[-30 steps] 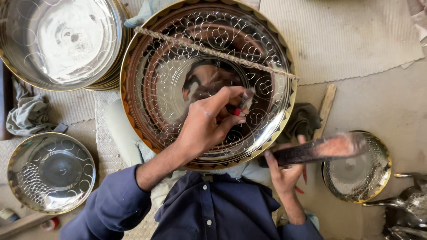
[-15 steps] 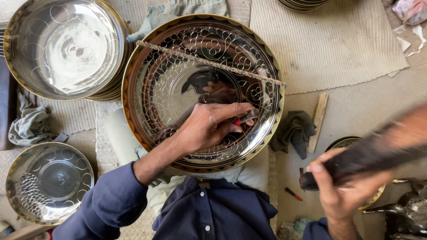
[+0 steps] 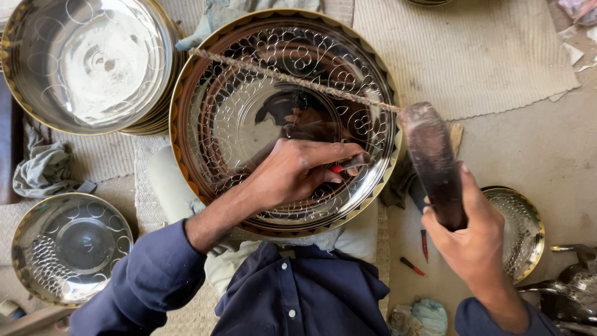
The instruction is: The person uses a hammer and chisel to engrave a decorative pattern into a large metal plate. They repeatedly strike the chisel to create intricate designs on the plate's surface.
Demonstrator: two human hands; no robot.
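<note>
A large round metal tray [image 3: 249, 106], polished and engraved with looped scrollwork inside a dark and gold rim, was shown propped on the person's lap, above a pale cushion [image 3: 168, 186], and it filled the centre of the view. A thin knotted cord [image 3: 292, 78] was stretched across its upper half from the left rim to the right rim. A stack of plainer shiny trays [image 3: 81, 62] was seen at the top left corner of the floor, just beside the large tray, and a woven mat [image 3: 485, 56] was spread at the top right. A smaller engraved bowl [image 3: 65, 246] was placed at the lower left edge of the floor, and a second small dish [image 3: 522, 230] at the right edge, partly hidden behind the right hand. A grey rag [image 3: 43, 171] was crumpled between the stack and the lower left bowl. The right hand [image 3: 469, 239] was clenched around the handle of a dark wooden mallet [image 3: 432, 162], held raised just outside the tray's right rim. The left hand [image 3: 292, 174] was rested on the tray's inner face, its fingers pinched on a short metal punch [image 3: 351, 164], apparently red-banded, whose tip was pointed toward the right rim. Two small red-handled tools [image 3: 416, 256] were left on the floor below the mallet.
</note>
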